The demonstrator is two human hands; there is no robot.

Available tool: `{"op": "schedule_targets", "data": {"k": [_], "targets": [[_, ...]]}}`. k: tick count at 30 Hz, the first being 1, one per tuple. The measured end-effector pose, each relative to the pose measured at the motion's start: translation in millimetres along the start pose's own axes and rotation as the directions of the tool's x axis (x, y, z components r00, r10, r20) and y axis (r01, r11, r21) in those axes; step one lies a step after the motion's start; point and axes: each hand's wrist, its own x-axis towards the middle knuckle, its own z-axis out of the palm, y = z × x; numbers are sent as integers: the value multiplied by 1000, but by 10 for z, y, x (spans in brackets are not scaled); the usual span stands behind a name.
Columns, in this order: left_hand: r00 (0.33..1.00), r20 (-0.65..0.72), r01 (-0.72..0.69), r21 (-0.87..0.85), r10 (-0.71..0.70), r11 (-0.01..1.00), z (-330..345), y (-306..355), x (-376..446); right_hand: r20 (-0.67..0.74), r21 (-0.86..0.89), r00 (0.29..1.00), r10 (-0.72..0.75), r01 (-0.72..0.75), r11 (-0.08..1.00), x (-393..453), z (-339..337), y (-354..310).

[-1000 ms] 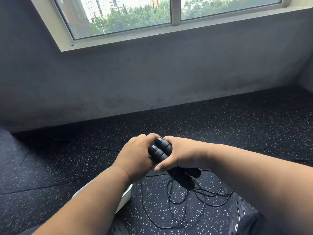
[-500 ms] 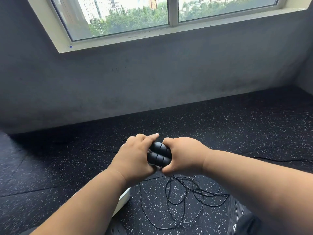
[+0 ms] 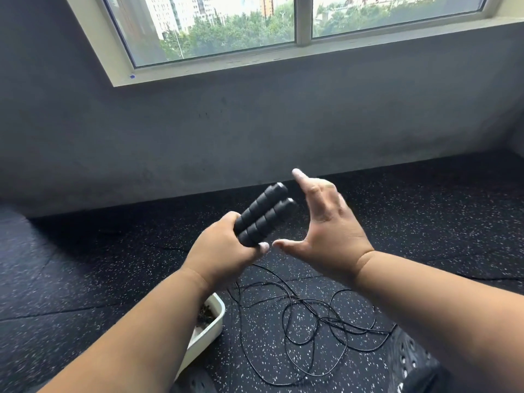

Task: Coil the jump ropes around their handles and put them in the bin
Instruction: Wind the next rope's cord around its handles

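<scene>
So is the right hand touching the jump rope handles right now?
Apart. The head view shows floor between the open right hand and the handles, which the left hand grips alone.

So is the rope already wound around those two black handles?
No, the rope lies in loose loops on the floor while the left hand holds the bare handles.

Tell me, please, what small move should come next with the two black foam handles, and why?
Probably the open right hand should reach down for the thin black rope. The left hand already grips both black foam handles side by side, while the rope lies loose on the speckled floor, unwound.
</scene>
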Motion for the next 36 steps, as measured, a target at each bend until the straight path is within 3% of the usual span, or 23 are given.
{"op": "schedule_targets", "data": {"k": [2,5,10,14,17,19,20,22,25,27,30,33,36], "targets": [[998,44,43,-232,-34,972,-11,49,-36,207,270,964,166,-220,937,-36,125,6],[992,130,60,-477,3,877,13,192,-109,500,338,855,142,-343,876,-150,379,-24],[958,252,88,-714,139,694,-13,400,-235,668,349,744,-32,-274,896,-260,512,-250],[984,138,34,-769,115,638,-128,456,-247,693,455,721,-5,-431,779,-259,637,-272],[1000,-28,-21,-603,5,798,-285,295,-140,732,378,680,40,-455,806,-248,577,-139],[987,-148,30,-225,-64,974,-390,108,-52,687,310,725,57,-363,879,-195,473,-86],[983,-170,70,15,-67,997,-427,1,-24,644,304,763,53,-319,898,-146,417,-83],[991,-113,108,380,-70,918,-418,-227,26,557,329,830,16,-238,914,-27,303,-108],[983,131,22,620,-131,784,-232,-375,36,512,254,845,-151,19,967,110,63,-240],[926,361,-129,580,-112,804,-105,-335,14,478,110,846,-237,210,972,167,-37,-294],[825,565,-247,359,1,900,-2,-136,-82,441,151,876,-196,143,978,253,-89,-203],[830,552,-217,185,81,958,-29,-44,-145,492,309,862,-124,-40,950,283,-96,-90],[880,470,-159,157,67,975,-125,-135,-128,505,382,852,-135,-81,921,289,-159,-37]]}}
